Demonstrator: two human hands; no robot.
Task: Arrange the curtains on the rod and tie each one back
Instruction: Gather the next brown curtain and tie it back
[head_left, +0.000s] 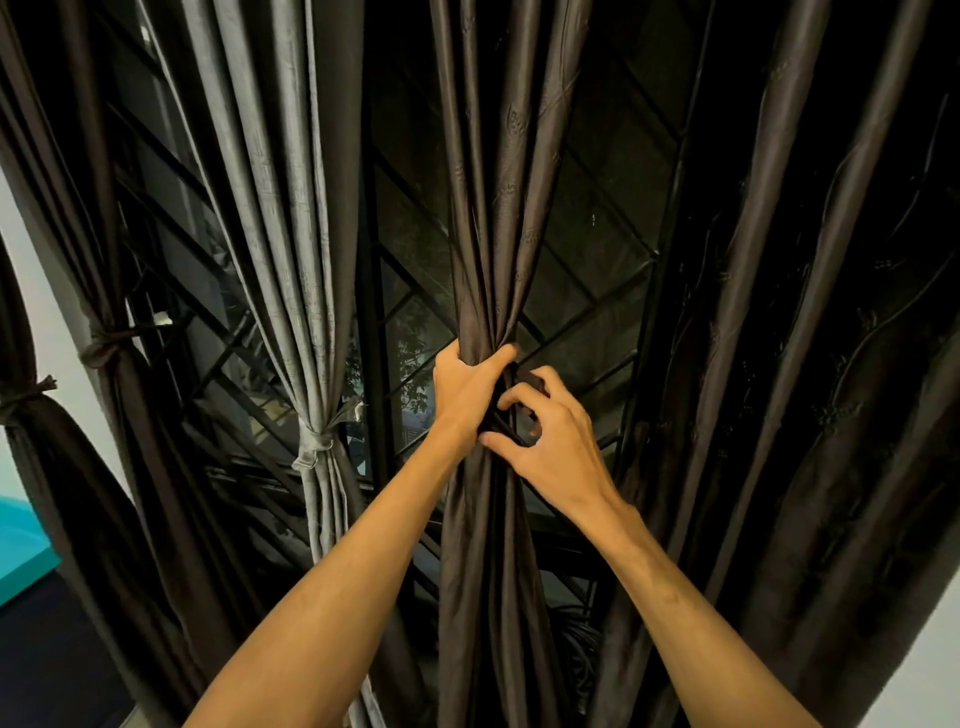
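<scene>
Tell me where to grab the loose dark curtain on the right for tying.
Likely encircle the loose curtain level with the tie on the grey curtain, coming from its window-side left edge: its folds hang wide and ungathered, so sweep them into one bunch.

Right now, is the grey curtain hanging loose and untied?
No, a grey tie cinches the grey curtain at its middle, left of the brown curtain that the left hand grips.

Centre curtain (498, 208): dk brown w/ sheen, faint small motifs. Right curtain (805, 312): v. dark brown, wavy vine lines. Left curtain (88, 208): plain dk brown. Grey curtain (270, 182): silver-grey, streaky weave, matching grey tie (314, 447). Window grille (587, 291): black, diagonal lattice. Wall (31, 312) white; slab (21, 545) teal.
</scene>
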